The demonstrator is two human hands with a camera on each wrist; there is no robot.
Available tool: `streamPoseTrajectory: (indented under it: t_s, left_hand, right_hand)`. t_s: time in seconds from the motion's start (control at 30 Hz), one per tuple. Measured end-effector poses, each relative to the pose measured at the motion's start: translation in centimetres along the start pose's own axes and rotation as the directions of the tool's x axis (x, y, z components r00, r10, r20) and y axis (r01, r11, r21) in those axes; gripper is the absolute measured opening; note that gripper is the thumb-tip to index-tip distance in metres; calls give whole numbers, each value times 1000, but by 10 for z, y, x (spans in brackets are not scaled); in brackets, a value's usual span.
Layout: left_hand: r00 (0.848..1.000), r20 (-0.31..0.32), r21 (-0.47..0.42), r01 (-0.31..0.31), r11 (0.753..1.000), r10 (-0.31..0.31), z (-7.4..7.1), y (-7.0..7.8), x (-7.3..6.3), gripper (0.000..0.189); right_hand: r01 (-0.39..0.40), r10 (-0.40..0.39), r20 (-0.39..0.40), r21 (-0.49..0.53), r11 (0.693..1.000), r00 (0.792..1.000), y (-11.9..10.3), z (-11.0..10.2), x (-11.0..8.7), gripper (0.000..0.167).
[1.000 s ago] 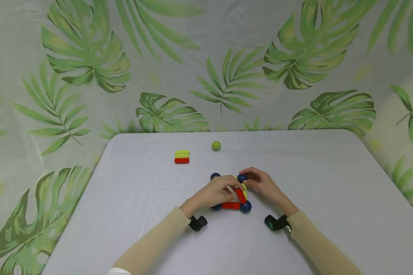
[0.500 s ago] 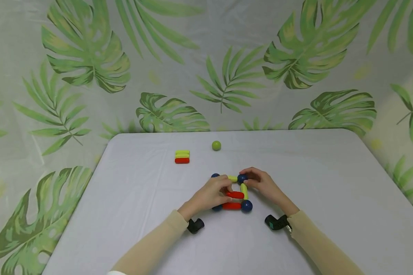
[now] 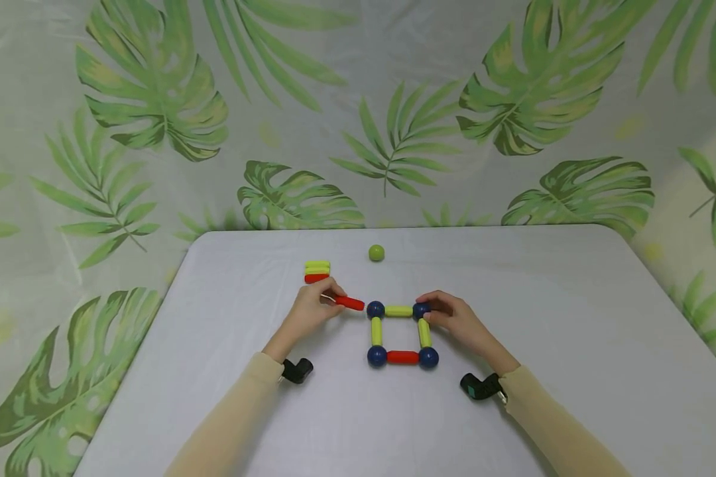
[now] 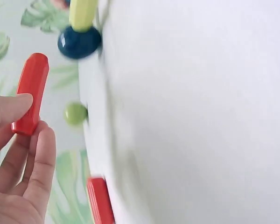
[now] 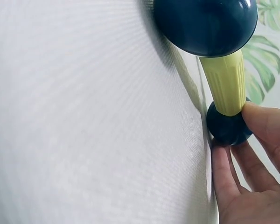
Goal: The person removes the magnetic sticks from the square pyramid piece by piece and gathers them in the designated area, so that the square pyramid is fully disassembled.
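Left hand (image 3: 313, 308) pinches red rod (image 3: 350, 303), tip just beside far-left blue ball (image 3: 376, 309) of square frame (image 3: 402, 358). Right hand (image 3: 456, 322) grips far-right blue ball (image 3: 421, 311). Risks: stray tip could bump far-left ball, skewing frame; right-hand tug could detach right yellow-green rod (image 3: 424, 333).

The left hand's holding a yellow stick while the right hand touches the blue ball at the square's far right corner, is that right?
Not quite: the stick held by the left hand is red, not yellow, as the left wrist view shows. The right hand does touch that blue ball.
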State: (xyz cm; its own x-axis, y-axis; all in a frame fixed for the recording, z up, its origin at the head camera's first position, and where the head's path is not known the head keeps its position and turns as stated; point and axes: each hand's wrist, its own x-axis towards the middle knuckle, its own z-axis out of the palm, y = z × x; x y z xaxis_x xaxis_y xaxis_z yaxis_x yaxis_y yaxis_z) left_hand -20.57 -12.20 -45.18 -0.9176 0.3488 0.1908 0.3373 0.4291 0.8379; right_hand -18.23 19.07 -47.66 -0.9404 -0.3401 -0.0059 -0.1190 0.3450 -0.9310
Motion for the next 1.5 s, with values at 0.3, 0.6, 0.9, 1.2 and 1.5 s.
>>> streamPoseTrajectory:
  t_s: [0.3, 0.6, 0.9, 1.2, 1.5]
  left_hand:
    - [972, -168, 81, 181, 980, -165, -37, -33, 4, 20]
    - [953, -192, 156, 265, 952, -234, -41, -42, 14, 19]
    - [952, -186, 215, 282, 935, -244, -38, -47, 25, 22]
    - [989, -104, 211, 122, 970, -102, -33, -26, 23, 21]
    - [909, 415, 112, -90, 990, 36, 17, 1, 25, 34]
  right_hand:
    - [6, -6, -2, 5, 1000, 1000, 1, 0, 0, 30]
    - [1, -1, -2, 7, 1000, 1000, 1, 0, 0, 30]
    - [-3, 3, -3, -6, 1000, 1000, 0, 1, 0, 30]
    - [-2, 1, -3, -13, 1000, 1000, -2, -1, -1, 31]
    - [-2, 2, 2, 4, 1000, 1000, 1, 0, 0, 30]
